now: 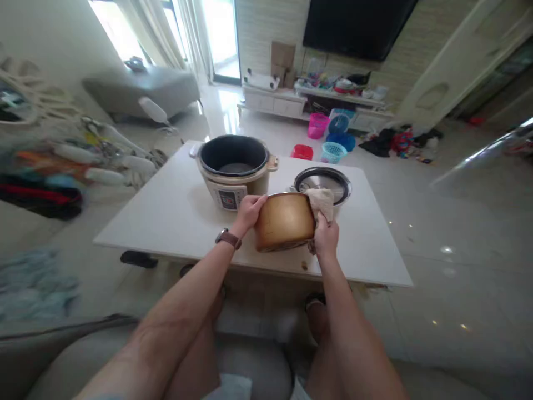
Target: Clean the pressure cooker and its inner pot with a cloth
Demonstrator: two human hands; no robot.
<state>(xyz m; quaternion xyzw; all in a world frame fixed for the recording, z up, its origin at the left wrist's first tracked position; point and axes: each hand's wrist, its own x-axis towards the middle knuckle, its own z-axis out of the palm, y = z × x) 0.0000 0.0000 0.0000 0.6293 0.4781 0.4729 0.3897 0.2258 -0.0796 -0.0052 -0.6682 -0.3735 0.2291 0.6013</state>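
Above the table's near side I hold a golden-brown inner cooking pot (286,221), slightly tilted. My left hand (250,211) is closed on its upper left rim. At the pot's right side my right hand (326,236) is closed on a pale cloth (321,201), which lies against the pot wall and rim. Behind my left hand stands an electric pressure cooker (233,169), its top uncovered and its dark interior showing. A round lid (323,183) with a dark ring lies beyond the cloth, partly covered by it.
The white table (166,214) reaches out on both sides, with a small brown spot (304,265) near its front edge. Past it, on the floor, are a red basin (302,151), a pink basket (318,125) and a light blue basket (333,151). A grey sofa seat (254,361) is beneath me.
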